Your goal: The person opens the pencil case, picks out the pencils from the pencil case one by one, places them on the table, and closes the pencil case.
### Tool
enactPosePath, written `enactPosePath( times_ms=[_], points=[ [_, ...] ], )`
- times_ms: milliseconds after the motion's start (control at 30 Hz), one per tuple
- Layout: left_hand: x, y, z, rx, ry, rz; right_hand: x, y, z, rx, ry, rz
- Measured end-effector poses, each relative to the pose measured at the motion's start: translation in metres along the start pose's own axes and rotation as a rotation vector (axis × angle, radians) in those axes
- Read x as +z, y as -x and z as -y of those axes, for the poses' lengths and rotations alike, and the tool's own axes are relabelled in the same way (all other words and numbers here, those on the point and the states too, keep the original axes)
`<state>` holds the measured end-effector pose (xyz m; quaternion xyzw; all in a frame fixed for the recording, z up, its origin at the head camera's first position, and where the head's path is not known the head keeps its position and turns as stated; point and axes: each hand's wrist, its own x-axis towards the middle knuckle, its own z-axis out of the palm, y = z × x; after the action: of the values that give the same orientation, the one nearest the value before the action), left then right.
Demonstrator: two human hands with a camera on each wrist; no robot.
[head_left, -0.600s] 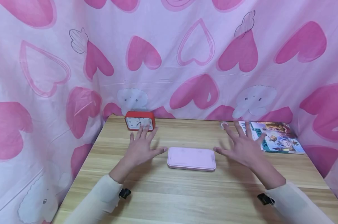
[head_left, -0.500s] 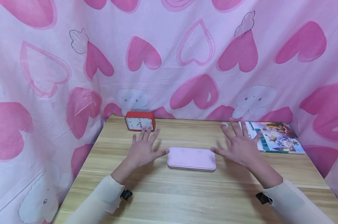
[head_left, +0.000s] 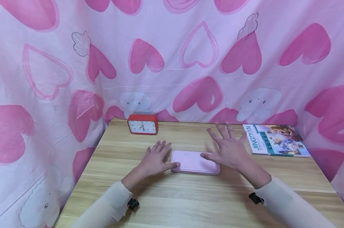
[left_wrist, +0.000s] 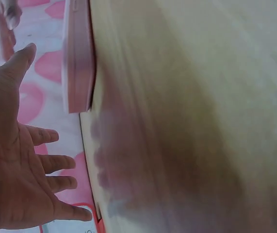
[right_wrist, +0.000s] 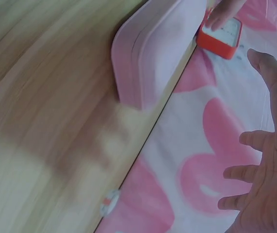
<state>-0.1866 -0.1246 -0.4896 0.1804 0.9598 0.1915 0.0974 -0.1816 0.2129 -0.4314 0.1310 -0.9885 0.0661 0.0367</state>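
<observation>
A flat pink case (head_left: 193, 162) with rounded corners lies in the middle of the wooden table. My left hand (head_left: 153, 161) hovers at its left end, fingers spread, the thumb overlapping the case's edge in the head view. Over the right end is my right hand (head_left: 230, 148), also spread, its thumb across the top corner in that view. Both wrist views show a gap between palm and case: the left hand (left_wrist: 19, 165) and the right hand (right_wrist: 269, 170) hold nothing. The case's side wall (left_wrist: 78, 58) has a seam running along it.
A red alarm clock (head_left: 142, 124) stands at the back left of the table (head_left: 194, 202). At the back right lies a colourful magazine (head_left: 277, 141). A small round whitish item (right_wrist: 110, 203) sits at the back edge, mostly behind my right fingers in the head view. A heart-patterned curtain (head_left: 172, 79) hangs behind.
Both hands have moved inward to the case. The left has come right and nearer me, off the clock; the right has shifted left, off the magazine. The case has stayed in place.
</observation>
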Motion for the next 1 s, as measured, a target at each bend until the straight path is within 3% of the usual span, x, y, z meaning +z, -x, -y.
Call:
enactPosePath(
  times_ms=[367,700,1000],
  points=[
    [0.014,0.001,-0.005,0.003,-0.010,0.029,0.010,-0.007,0.027,-0.113,0.016,-0.010],
    [0.016,0.001,-0.006,0.020,-0.039,0.038,0.027,-0.007,0.049,-0.210,0.032,0.106],
    [0.018,-0.002,-0.009,0.034,-0.026,0.025,0.044,-0.007,0.055,-0.277,0.098,0.186]
  ],
)
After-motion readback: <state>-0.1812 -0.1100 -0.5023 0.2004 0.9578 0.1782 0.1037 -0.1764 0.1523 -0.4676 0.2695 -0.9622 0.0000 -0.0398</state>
